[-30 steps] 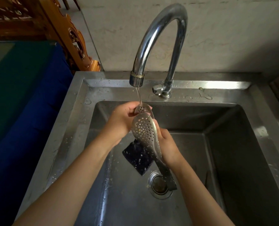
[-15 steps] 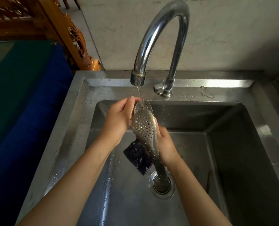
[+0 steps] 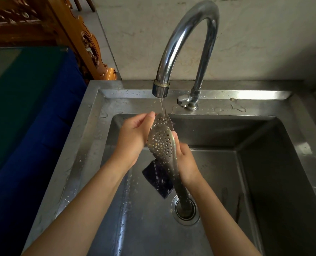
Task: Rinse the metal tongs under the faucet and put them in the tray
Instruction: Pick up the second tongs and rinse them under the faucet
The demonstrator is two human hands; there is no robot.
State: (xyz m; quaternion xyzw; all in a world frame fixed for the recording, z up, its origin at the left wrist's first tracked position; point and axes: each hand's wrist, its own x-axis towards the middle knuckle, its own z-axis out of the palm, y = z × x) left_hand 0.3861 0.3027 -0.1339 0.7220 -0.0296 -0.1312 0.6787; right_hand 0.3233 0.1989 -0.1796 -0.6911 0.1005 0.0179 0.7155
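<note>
right hand (image 3: 187, 161) first: its grip is clamped on the metal tongs (image 3: 161, 145), fingers wrapped behind the near arm just below the perforated blade, thumb lying up along the edge. the left hand (image 3: 133, 139) sits at nine o'clock of the blades. its grip is closed as well, fingertips pinching the rim of the far blade. the tongs are held up over the basin, blades at twelve o'clock and handle end pointing to six, down over the drain (image 3: 185, 217). the two blades are spread a little, and a thin water stream (image 3: 161, 106) from the faucet (image 3: 188, 34) lands on the far one.

handling, as i read it: stiff sheet metal and fairly light, but wet and smooth, so likely slippery. the springy arms probably want to open on their own. the narrow arm below the blades, where the right hand has it, looks the surest hold; the blade edges are thin and better only steadied.

outward now: a dark sponge (image 3: 157, 180) lies on the basin floor at seven o'clock of the hands, just beside the drain. the steel sink (image 3: 94, 126) is beaded with drops along its rim. at nine o'clock of the sink there is a blue cloth (image 3: 42, 126), and at eleven some carved wooden furniture (image 3: 75, 34). no tray in view, so the rinse looks to be the step in hand, with the put-down not yet done.
</note>
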